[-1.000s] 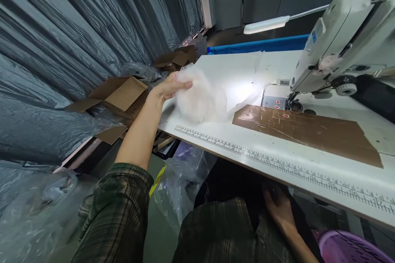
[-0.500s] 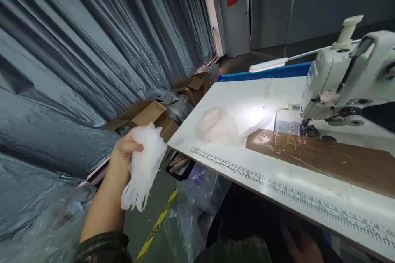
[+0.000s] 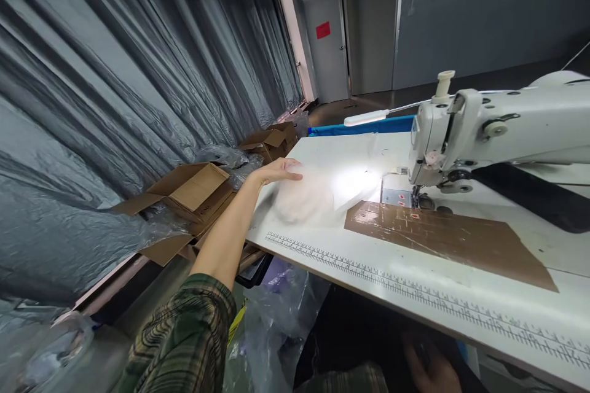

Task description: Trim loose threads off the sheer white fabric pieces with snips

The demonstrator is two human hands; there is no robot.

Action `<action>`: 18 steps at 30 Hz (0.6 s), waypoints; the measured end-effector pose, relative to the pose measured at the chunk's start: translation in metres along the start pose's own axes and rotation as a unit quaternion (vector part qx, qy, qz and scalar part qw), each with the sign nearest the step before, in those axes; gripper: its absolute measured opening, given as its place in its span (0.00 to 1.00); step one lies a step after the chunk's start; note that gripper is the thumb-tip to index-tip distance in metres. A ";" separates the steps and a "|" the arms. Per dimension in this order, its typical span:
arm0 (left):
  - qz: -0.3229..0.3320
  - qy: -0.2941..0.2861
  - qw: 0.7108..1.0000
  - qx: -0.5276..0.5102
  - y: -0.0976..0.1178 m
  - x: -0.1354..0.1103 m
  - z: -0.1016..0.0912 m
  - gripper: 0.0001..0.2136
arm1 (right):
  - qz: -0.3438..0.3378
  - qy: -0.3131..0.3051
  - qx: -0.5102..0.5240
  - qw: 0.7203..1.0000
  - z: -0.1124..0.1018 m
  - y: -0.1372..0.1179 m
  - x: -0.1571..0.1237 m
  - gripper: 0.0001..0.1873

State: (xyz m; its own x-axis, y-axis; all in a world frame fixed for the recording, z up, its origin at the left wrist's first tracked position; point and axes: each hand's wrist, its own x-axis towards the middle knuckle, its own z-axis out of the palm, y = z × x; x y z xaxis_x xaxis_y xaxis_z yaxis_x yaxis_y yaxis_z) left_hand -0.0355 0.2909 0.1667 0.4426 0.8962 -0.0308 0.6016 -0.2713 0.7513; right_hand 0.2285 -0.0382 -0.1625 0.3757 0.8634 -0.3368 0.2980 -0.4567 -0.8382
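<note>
My left hand (image 3: 279, 170) reaches over the left end of the white sewing table (image 3: 318, 150). Its thumb and fingers are closed on thin white sheer fabric (image 3: 294, 171). Under them lies a round, pale pinkish pile of sheer fabric (image 3: 304, 196); where the held piece ends and the pile begins is hard to see. Low in the shade below the table edge, my right hand (image 3: 436, 371) is curled around something dark, too dim to name. A sheer white strip (image 3: 354, 196) runs from the pile toward the sewing machine (image 3: 442, 135).
A brown sheet (image 3: 437, 239) lies in front of the needle, behind a printed ruler (image 3: 369, 273) along the table edge. A lamp (image 3: 366, 118) lights the surface. Open cardboard boxes (image 3: 193, 187) and clear plastic bags (image 3: 281, 325) stand left and below. A silver curtain (image 3: 138, 73) hangs beyond.
My left hand has moved right and up from beside the table, bringing the white fabric onto the pile. The view has turned right. My right hand stays low under the edge.
</note>
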 end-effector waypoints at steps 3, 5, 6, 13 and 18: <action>0.091 0.059 0.980 0.166 0.009 0.004 0.013 0.26 | -0.025 0.020 0.001 0.999 0.004 -0.008 -0.007 0.20; 0.156 0.017 0.960 0.231 0.019 -0.001 0.027 0.26 | -0.033 0.017 0.006 0.999 0.005 -0.013 -0.009 0.19; 0.177 -0.020 0.952 0.251 0.024 -0.004 0.035 0.26 | -0.034 0.016 0.009 0.999 0.005 -0.015 -0.010 0.19; 0.205 -0.117 0.922 0.307 0.045 -0.024 0.080 0.07 | -0.043 0.025 0.024 0.998 0.001 -0.021 -0.012 0.19; 0.284 -0.096 0.917 0.262 0.061 -0.064 0.087 0.06 | -0.057 0.018 0.041 0.997 -0.008 -0.026 -0.016 0.19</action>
State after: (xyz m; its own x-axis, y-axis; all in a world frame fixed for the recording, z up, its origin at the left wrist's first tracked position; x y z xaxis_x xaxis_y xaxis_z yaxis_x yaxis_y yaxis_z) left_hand 0.0309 0.1865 0.1576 0.8619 0.4941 0.1139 0.4533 -0.8516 0.2634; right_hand 0.2213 -0.0418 -0.1316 0.3743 0.9000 -0.2234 0.2692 -0.3360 -0.9026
